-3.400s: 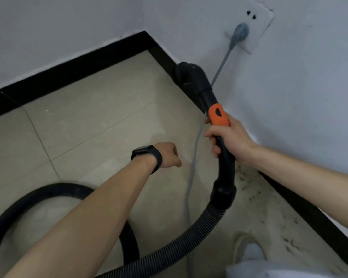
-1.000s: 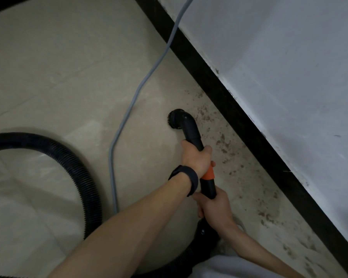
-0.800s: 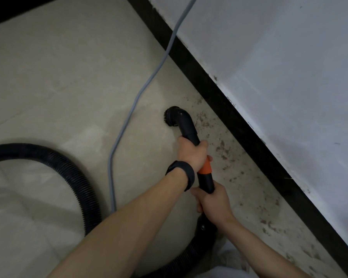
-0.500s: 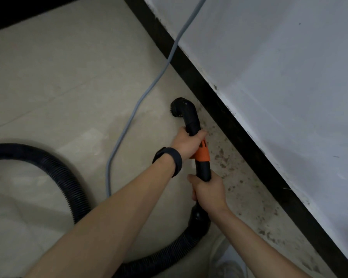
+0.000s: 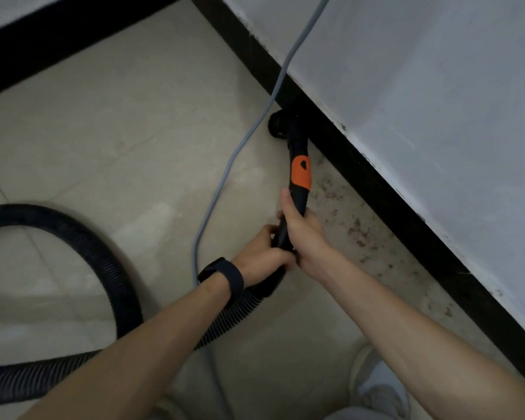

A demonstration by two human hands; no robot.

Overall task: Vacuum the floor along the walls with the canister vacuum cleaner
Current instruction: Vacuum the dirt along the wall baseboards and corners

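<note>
1. Right hand wrapped around the black plastic vacuum wand, thumb laid along the tube pointing toward the nozzle. Firm closed hold.
2. Left hand clasped on the same wand just behind the right hand, at the cuff where the tube meets the hose; the 2 hands touch. A dark band sits on the left wrist.
3. Just ahead of the right-hand grip — an orange plastic collar with a dark teardrop opening, ringing the wand.
4. Farther ahead of the grip, the wand ends in a round black brush nozzle, down on the floor and hard against the black baseboard. Whether bristles touch the tile cannot be told; that end is dark.
5. Behind the grip, the black ribbed flexible hose runs under the left forearm, then loops wide to the left across the beige tiled floor.
6. Left of the grip, a grey power cord trails over the floor, passes close beside the nozzle and climbs the white wall.
7. Right of the grip, between wand and baseboard — dark brown specks of dirt scattered on the tile along the wall.
8. Below the right forearm, a pale shoe, blurred.
</note>
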